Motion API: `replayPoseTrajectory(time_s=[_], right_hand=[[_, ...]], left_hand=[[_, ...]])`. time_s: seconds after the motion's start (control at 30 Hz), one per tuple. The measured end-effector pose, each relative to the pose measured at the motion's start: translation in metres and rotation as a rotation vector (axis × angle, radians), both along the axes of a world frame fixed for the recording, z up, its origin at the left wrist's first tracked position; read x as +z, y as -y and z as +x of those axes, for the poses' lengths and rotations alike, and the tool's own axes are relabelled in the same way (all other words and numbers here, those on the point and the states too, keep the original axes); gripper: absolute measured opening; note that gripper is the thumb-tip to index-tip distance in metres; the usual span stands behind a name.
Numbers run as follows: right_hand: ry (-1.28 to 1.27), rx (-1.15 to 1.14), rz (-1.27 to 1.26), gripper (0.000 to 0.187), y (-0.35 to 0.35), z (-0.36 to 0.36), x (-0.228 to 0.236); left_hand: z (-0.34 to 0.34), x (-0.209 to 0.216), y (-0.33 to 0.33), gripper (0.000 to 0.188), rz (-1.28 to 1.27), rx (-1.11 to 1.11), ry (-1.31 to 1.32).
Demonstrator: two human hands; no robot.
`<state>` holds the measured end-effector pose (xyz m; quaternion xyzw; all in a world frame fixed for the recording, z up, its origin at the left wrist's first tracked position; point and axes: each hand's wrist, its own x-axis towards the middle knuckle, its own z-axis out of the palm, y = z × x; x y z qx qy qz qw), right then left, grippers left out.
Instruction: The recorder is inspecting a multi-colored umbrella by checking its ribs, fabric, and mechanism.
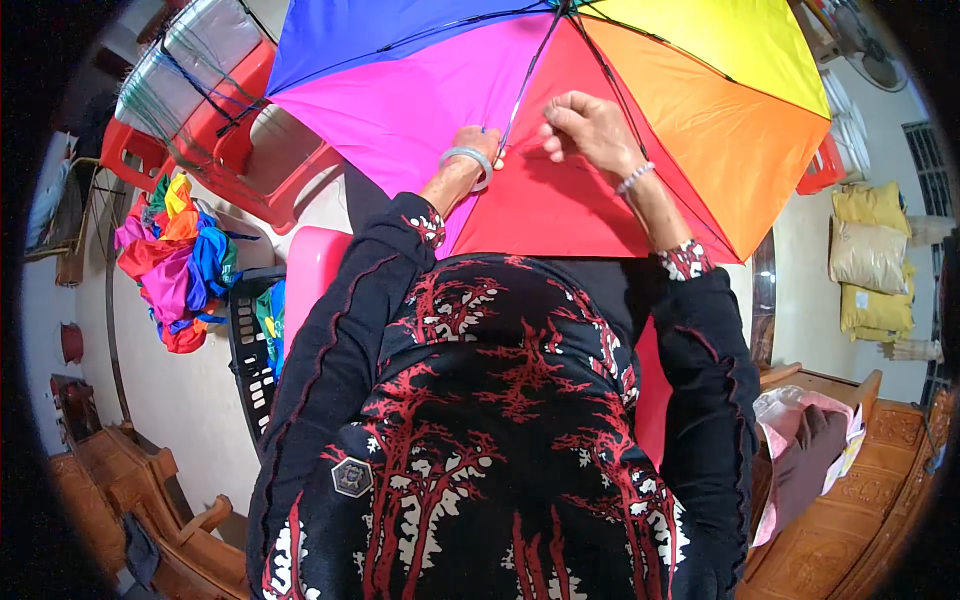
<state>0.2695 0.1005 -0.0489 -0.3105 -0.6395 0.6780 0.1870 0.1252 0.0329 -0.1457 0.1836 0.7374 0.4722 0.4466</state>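
Note:
A rainbow-panelled umbrella (560, 195) is spread in front of me, its inner side with the dark ribs facing me. Blue, magenta, red, orange and yellow panels show. My left hand (474, 152), with a pale bangle at the wrist, is closed on a thin umbrella rib (519, 92) by the seam between the magenta and red panels. Over the red panel, just right of it, my right hand (597, 130) is raised with thumb and fingers pinched together. Whatever may be between those fingertips is too small to make out. A beaded bracelet circles that wrist.
Red plastic stools (225, 140) at the far left bear a bundle of thin umbrella frames (190, 75). Colourful folded fabric (180, 260) lies heaped beside a black basket (245, 345). Yellow sacks (870, 260) stand at the right, near carved wooden furniture (850, 490).

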Motion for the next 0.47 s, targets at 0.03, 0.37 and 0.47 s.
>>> replayPoseTrajectory(time_s=[0.03,0.37,0.47], right_hand=[[0.075,0.069,0.144,0.014,0.001,0.007,0.004],[0.009,-0.053,0.406,0.02,0.032,0.093,0.101],[-0.102,-0.194,0.498,0.022,0.025,0.122,0.115]], left_hand=[[-0.002,-0.001,0.0,0.018,-0.006,-0.022,0.016],[-0.012,-0.03,-0.005,0.021,0.05,0.023,-0.008],[-0.01,-0.03,-0.008,0.022,0.044,-0.019,-0.045]])
